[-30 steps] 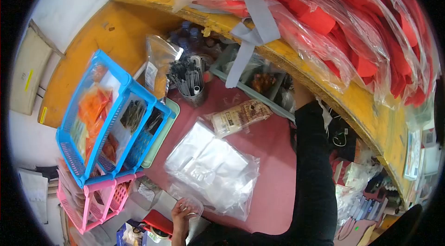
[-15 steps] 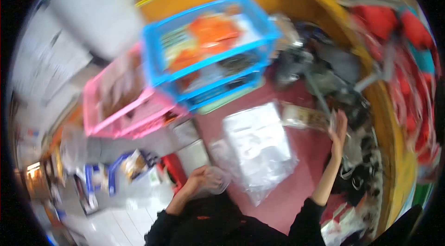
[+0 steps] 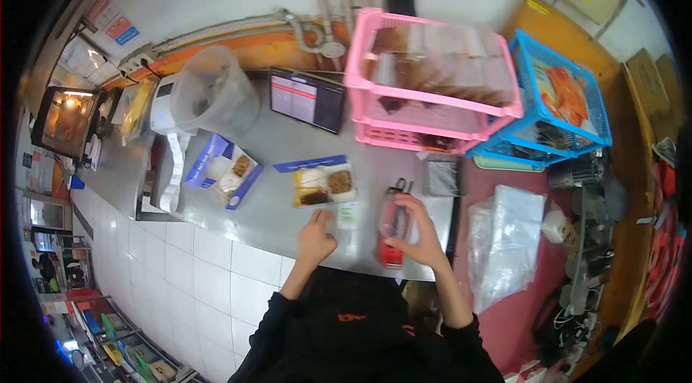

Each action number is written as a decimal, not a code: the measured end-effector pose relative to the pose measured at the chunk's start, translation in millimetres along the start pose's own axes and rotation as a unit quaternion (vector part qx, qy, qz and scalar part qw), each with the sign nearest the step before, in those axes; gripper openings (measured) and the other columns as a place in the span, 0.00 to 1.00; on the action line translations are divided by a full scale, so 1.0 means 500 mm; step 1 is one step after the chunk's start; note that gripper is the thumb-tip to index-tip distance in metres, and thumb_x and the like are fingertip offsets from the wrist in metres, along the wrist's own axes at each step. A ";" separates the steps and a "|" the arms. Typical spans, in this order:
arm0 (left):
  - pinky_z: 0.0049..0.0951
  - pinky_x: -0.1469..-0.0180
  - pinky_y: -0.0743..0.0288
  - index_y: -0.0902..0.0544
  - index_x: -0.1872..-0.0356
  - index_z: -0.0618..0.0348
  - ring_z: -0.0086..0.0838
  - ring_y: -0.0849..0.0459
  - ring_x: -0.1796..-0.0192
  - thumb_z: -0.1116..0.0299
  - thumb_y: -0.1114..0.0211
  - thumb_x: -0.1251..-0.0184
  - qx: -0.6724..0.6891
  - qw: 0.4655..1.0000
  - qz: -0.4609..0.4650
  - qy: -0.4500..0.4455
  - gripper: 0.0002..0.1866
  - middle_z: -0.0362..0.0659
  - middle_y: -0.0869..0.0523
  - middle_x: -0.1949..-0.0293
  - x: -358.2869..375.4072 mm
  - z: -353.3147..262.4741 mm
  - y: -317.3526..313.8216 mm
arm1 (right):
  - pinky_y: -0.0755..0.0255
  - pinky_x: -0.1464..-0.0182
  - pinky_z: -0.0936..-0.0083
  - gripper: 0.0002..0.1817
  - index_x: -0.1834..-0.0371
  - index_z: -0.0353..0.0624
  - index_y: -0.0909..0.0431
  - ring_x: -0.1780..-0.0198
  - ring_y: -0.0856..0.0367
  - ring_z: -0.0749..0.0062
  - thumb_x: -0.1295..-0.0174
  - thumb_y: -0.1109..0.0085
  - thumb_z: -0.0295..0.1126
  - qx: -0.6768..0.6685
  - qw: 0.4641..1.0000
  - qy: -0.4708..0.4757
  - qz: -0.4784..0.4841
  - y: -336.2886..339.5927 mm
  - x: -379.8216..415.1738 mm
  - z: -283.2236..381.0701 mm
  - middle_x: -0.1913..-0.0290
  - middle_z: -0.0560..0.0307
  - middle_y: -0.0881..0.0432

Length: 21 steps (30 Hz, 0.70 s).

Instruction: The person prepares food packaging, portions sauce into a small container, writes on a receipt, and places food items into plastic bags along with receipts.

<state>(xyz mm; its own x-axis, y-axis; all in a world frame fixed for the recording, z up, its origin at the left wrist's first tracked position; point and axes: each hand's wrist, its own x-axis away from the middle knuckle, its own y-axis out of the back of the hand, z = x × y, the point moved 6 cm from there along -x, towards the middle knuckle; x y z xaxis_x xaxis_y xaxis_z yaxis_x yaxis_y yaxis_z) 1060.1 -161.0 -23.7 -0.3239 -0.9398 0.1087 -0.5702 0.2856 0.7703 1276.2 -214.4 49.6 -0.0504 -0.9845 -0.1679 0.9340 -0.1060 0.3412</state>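
Note:
My right hand (image 3: 422, 235) curves its fingers and thumb around a clear plastic container (image 3: 396, 220), held over a red item (image 3: 390, 256) at the counter's front edge. Dark scissor handles (image 3: 401, 186) show just beyond the fingers. My left hand (image 3: 316, 242) rests low at the edge with its thumb away from the bent fingers and nothing visible in it. Past its fingertips lies a blue-edged pack (image 3: 321, 181) with food-like contents in clear windows. A small white label (image 3: 347, 216) is beside that pack. A second blue-edged pack (image 3: 225, 170) lies farther left.
Pink stacked baskets (image 3: 432, 105) and blue baskets (image 3: 551, 105) stand at the back right. Clear plastic bags (image 3: 513, 239) lie on the red surface. A tablet (image 3: 307, 99), a translucent bucket (image 3: 214, 91) and a label printer (image 3: 163, 105) line the counter's rear.
My view has swung left from the red surface to the metal counter. My right hand has come from the bags to the red item; the clear plastic thing formerly in my left hand is gone from it.

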 end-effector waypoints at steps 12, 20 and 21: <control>0.34 0.68 0.23 0.39 0.42 0.59 0.39 0.18 0.67 0.76 0.39 0.65 -0.154 0.970 0.111 -0.153 0.39 0.43 0.39 0.38 -0.073 0.227 -0.016 | 0.42 0.41 0.65 0.36 0.48 0.45 0.35 0.43 0.37 0.52 0.69 0.33 0.28 0.200 0.963 0.020 0.179 -0.337 -0.232 -0.182 0.46 0.49 0.34; 0.29 0.74 0.24 0.36 0.44 0.60 0.32 0.19 0.74 0.77 0.39 0.65 -0.160 0.963 0.111 -0.186 0.36 0.45 0.39 0.38 -0.075 0.245 0.013 | 0.44 0.39 0.65 0.35 0.48 0.44 0.34 0.43 0.38 0.52 0.69 0.40 0.22 0.325 0.919 0.059 0.215 -0.358 -0.231 -0.185 0.47 0.47 0.33; 0.28 0.76 0.24 0.34 0.45 0.60 0.31 0.19 0.76 0.78 0.40 0.63 -0.157 0.964 0.106 -0.187 0.34 0.45 0.41 0.37 -0.077 0.239 0.018 | 0.45 0.39 0.65 0.35 0.48 0.43 0.34 0.42 0.38 0.50 0.69 0.41 0.22 0.327 0.920 0.052 0.212 -0.358 -0.230 -0.189 0.46 0.46 0.33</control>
<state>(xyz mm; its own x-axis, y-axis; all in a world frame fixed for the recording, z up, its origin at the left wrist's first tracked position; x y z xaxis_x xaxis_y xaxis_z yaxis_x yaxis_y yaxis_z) 977.2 -99.8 -95.9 -0.6912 -0.7162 0.0964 -0.2228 0.3380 0.9144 1148.1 -68.9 -79.3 0.3341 -0.9420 0.0329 0.4477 0.1893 0.8739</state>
